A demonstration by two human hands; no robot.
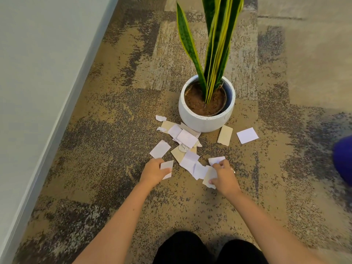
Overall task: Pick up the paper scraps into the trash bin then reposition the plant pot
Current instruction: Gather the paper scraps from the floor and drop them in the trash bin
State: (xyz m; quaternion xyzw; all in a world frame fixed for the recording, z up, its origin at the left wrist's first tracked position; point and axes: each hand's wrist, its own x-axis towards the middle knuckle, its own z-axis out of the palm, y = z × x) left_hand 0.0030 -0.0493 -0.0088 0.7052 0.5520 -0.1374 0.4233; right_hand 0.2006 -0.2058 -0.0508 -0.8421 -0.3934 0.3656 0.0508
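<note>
Several white and beige paper scraps (pixel 187 139) lie scattered on the carpet in front of a white plant pot (pixel 204 121) holding a tall snake plant (pixel 215 44). My left hand (pixel 153 173) grips one white scrap (pixel 167 166) between thumb and fingers. My right hand (pixel 223 177) pinches a white scrap (pixel 216 160) with its fingertips and holds a beige piece (pixel 209 178) under the thumb. Two more scraps, a beige one (pixel 225 135) and a white square (pixel 247 135), lie to the pot's right. No trash bin is in view.
A pale wall with a baseboard (pixel 38 159) runs along the left. A blue object (pixel 343 159) pokes in at the right edge. My dark-clothed knees (pixel 205 248) are at the bottom. Patterned carpet (pixel 114 130) covers the floor.
</note>
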